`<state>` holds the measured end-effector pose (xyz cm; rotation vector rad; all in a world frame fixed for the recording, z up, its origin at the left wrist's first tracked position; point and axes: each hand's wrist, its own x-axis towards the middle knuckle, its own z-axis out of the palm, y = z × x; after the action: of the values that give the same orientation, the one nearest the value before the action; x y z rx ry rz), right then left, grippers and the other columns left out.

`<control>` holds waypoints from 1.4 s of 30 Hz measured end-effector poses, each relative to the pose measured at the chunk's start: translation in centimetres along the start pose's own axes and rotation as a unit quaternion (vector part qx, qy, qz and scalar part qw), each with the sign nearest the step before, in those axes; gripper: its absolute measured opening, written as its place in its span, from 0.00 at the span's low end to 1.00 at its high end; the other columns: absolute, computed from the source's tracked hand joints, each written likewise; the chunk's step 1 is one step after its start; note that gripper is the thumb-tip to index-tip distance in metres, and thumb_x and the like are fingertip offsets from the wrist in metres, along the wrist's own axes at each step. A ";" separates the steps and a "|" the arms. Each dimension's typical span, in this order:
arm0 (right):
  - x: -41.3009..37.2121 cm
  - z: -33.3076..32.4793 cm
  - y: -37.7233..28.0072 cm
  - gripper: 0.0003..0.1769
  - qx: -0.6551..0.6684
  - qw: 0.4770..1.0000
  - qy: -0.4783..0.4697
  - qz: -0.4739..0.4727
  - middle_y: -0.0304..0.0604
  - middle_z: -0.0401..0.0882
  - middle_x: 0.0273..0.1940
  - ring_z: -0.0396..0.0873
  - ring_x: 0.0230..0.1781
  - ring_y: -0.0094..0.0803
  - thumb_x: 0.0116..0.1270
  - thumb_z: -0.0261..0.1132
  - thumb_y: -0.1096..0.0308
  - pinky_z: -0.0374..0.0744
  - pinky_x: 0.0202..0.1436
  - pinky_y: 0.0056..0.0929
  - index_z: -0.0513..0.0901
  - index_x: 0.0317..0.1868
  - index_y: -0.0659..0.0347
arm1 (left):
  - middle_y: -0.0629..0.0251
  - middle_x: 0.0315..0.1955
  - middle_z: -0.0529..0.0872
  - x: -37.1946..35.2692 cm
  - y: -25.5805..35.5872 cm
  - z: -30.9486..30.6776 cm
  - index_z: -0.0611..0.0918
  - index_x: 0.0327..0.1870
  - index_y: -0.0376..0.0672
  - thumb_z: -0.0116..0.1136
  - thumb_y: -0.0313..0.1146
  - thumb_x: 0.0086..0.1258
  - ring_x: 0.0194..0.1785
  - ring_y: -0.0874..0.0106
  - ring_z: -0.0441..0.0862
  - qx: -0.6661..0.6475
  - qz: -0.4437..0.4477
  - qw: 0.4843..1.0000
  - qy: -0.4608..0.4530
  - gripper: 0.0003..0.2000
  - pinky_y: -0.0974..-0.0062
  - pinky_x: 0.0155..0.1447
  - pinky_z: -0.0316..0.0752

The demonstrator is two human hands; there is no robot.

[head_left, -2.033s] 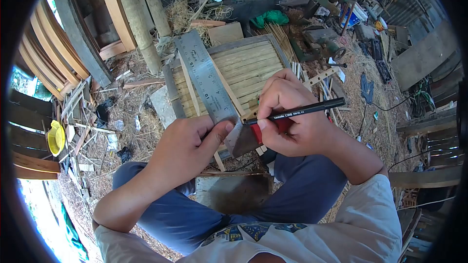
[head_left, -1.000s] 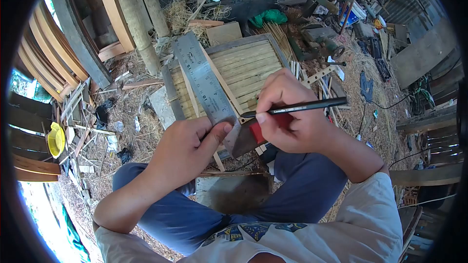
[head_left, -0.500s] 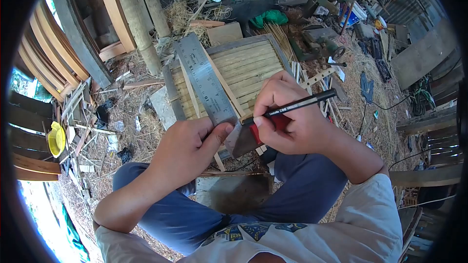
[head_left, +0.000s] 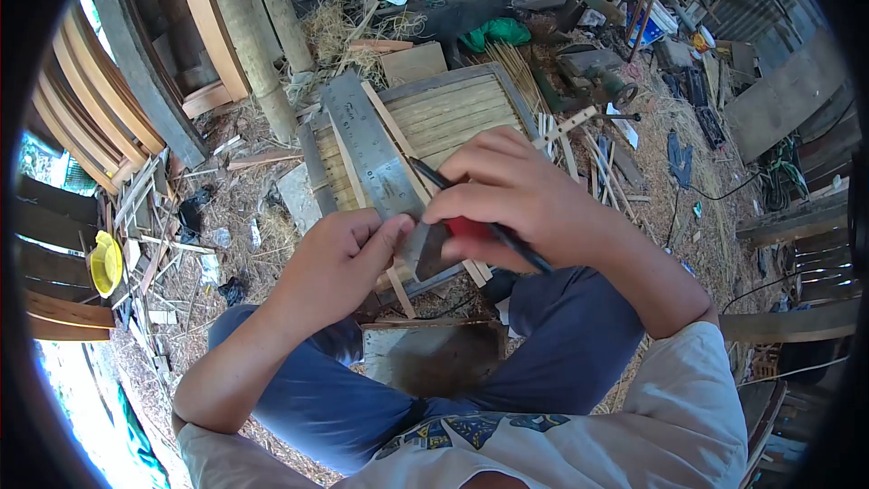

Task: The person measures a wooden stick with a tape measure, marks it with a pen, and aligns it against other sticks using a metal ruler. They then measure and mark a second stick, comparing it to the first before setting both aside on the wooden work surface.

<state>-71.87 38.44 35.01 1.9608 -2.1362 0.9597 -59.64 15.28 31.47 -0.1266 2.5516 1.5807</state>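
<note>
My left hand (head_left: 339, 258) is closed on the lower end of a wide steel ruler (head_left: 367, 140), thumb on top. The ruler's marked face points up and slants away to the upper left. Beside its right edge lies a thin wooden strip (head_left: 391, 127). My right hand (head_left: 520, 186) has its fingers curled around a black pencil (head_left: 525, 249), which slants across under the fingers. Those fingertips are close to my left thumb, at the ruler's lower end. A red piece (head_left: 469, 228) shows partly beneath my right hand; its shape is mostly hidden.
A slatted wooden panel (head_left: 453, 113) lies beyond my hands, with thin sticks (head_left: 579, 122) at its right. A yellow basin (head_left: 106, 264) stands at left near curved timbers (head_left: 136, 54). Scraps and shavings cover the ground.
The pencil has swung around in my right hand, from pointing up and right to slanting down and right. My right hand has moved left, closer to my left thumb.
</note>
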 end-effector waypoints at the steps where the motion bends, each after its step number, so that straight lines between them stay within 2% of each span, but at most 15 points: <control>1: 0.0 0.1 -0.1 0.19 -0.031 0.999 -0.012 -0.012 0.43 0.77 0.48 0.78 0.49 0.45 0.65 0.78 0.59 0.74 0.56 0.44 0.86 0.53 0.51 | 0.61 0.17 0.77 0.0 0.0 -0.1 0.84 0.33 0.34 0.58 0.47 0.84 0.22 0.72 0.72 0.000 -0.007 1.000 -0.008 0.23 0.66 0.30 0.68; 2: -0.1 0.3 0.1 0.24 -0.023 0.999 -0.019 -0.010 0.42 0.78 0.48 0.77 0.50 0.45 0.58 0.82 0.55 0.73 0.58 0.45 0.86 0.53 0.50 | 0.63 0.17 0.77 0.2 0.1 -0.2 0.84 0.33 0.34 0.57 0.47 0.84 0.23 0.74 0.72 -0.001 -0.012 1.000 -0.016 0.23 0.67 0.30 0.68; 6: -0.2 0.2 0.9 0.27 -0.074 0.995 -0.046 -0.047 0.41 0.77 0.49 0.78 0.51 0.45 0.54 0.82 0.55 0.72 0.59 0.45 0.85 0.53 0.50 | 0.74 0.25 0.80 0.8 -0.2 -0.3 0.84 0.35 0.37 0.54 0.49 0.86 0.29 0.82 0.73 -0.012 -0.044 0.997 -0.061 0.23 0.79 0.34 0.69; 9: -0.5 0.9 1.4 0.29 -0.094 0.994 -0.040 -0.034 0.41 0.78 0.50 0.77 0.54 0.44 0.52 0.83 0.56 0.70 0.63 0.46 0.84 0.54 0.50 | 0.71 0.21 0.79 1.3 0.1 -0.1 0.86 0.36 0.35 0.55 0.50 0.85 0.26 0.79 0.71 -0.061 -0.039 0.997 -0.039 0.24 0.73 0.33 0.68; 12: -0.7 1.0 1.4 0.31 -0.120 0.992 -0.049 0.005 0.41 0.78 0.51 0.77 0.58 0.44 0.51 0.84 0.59 0.66 0.67 0.46 0.82 0.55 0.50 | 0.72 0.22 0.77 2.1 -0.6 -0.5 0.87 0.39 0.36 0.55 0.57 0.83 0.28 0.79 0.72 -0.014 -0.062 0.996 -0.063 0.28 0.74 0.34 0.68; 14: -0.6 0.9 2.0 0.31 -0.098 0.994 -0.036 0.033 0.41 0.78 0.51 0.76 0.60 0.44 0.51 0.85 0.61 0.64 0.71 0.46 0.82 0.56 0.51 | 0.72 0.22 0.76 2.2 0.0 -1.1 0.88 0.40 0.36 0.54 0.62 0.81 0.28 0.78 0.72 -0.090 -0.122 0.986 -0.067 0.31 0.75 0.35 0.68; 17: -0.9 -0.3 3.9 0.30 -0.111 0.987 0.095 0.063 0.41 0.78 0.51 0.76 0.62 0.45 0.53 0.85 0.64 0.65 0.72 0.45 0.82 0.55 0.52 | 0.71 0.22 0.74 2.5 -0.1 -1.9 0.88 0.42 0.36 0.52 0.66 0.80 0.29 0.77 0.73 -0.103 -0.169 0.979 -0.036 0.34 0.75 0.35 0.68; 19: -1.8 -0.5 6.9 0.27 -0.055 0.967 0.197 0.151 0.41 0.80 0.52 0.79 0.53 0.34 0.60 0.83 0.66 0.76 0.60 0.32 0.81 0.57 0.56 | 0.72 0.22 0.74 3.0 -1.3 -2.4 0.88 0.44 0.35 0.51 0.63 0.81 0.28 0.78 0.71 -0.046 -0.148 0.988 -0.013 0.32 0.75 0.34 0.66; 21: -2.5 0.0 9.7 0.27 0.047 0.933 0.303 0.188 0.41 0.81 0.43 0.80 0.43 0.32 0.60 0.84 0.61 0.78 0.49 0.31 0.81 0.54 0.59 | 0.75 0.23 0.73 3.8 -3.2 -2.9 0.88 0.48 0.35 0.52 0.55 0.84 0.27 0.81 0.67 0.046 -0.084 0.995 0.000 0.27 0.75 0.31 0.63; 27: -7.8 3.1 16.0 0.29 0.001 0.917 0.186 0.354 0.37 0.81 0.39 0.77 0.39 0.24 0.60 0.85 0.60 0.78 0.46 0.28 0.80 0.54 0.62 | 0.71 0.26 0.79 4.7 -6.5 -4.4 0.85 0.51 0.31 0.60 0.44 0.82 0.31 0.82 0.72 0.068 0.049 0.994 0.066 0.19 0.77 0.36 0.68; 28: -8.1 3.7 16.1 0.29 -0.018 0.936 0.175 0.304 0.38 0.81 0.36 0.77 0.35 0.26 0.59 0.85 0.59 0.79 0.42 0.30 0.80 0.53 0.62 | 0.72 0.26 0.79 4.5 -5.7 -4.6 0.85 0.52 0.32 0.60 0.43 0.82 0.31 0.82 0.72 0.080 0.038 0.994 0.067 0.19 0.77 0.35 0.67; 32: -8.5 6.7 16.9 0.33 -0.006 0.933 0.125 0.336 0.47 0.86 0.40 0.85 0.40 0.44 0.52 0.88 0.55 0.82 0.48 0.39 0.82 0.52 0.63 | 0.72 0.25 0.78 3.9 -5.1 -4.8 0.83 0.54 0.33 0.61 0.42 0.81 0.30 0.83 0.70 0.083 0.021 0.993 0.083 0.17 0.76 0.34 0.65; 36: -7.2 7.6 16.0 0.33 -0.027 0.931 0.063 0.360 0.48 0.85 0.44 0.84 0.47 0.47 0.51 0.88 0.54 0.81 0.53 0.42 0.83 0.51 0.60 | 0.73 0.24 0.77 3.4 -4.8 -5.3 0.83 0.56 0.35 0.63 0.41 0.80 0.28 0.82 0.68 0.105 0.012 0.991 0.078 0.17 0.75 0.33 0.63; 39: -7.2 8.8 16.1 0.30 -0.108 0.939 0.089 0.315 0.46 0.84 0.39 0.83 0.43 0.43 0.50 0.88 0.59 0.81 0.49 0.39 0.83 0.49 0.61 | 0.72 0.25 0.76 2.8 -4.2 -5.5 0.83 0.56 0.36 0.64 0.41 0.79 0.29 0.81 0.69 0.116 0.004 0.990 0.076 0.17 0.75 0.34 0.65; 42: -6.9 8.8 16.1 0.31 -0.065 0.935 0.079 0.340 0.47 0.84 0.42 0.83 0.47 0.47 0.50 0.88 0.58 0.80 0.53 0.43 0.83 0.49 0.60 | 0.71 0.25 0.77 2.3 -3.9 -5.8 0.83 0.57 0.35 0.64 0.42 0.79 0.30 0.80 0.70 0.113 0.018 0.991 0.075 0.18 0.75 0.35 0.66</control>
<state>-82.51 39.75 18.64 1.0283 -2.7369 0.9660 -61.74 8.33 30.17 -0.1811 2.8423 1.3256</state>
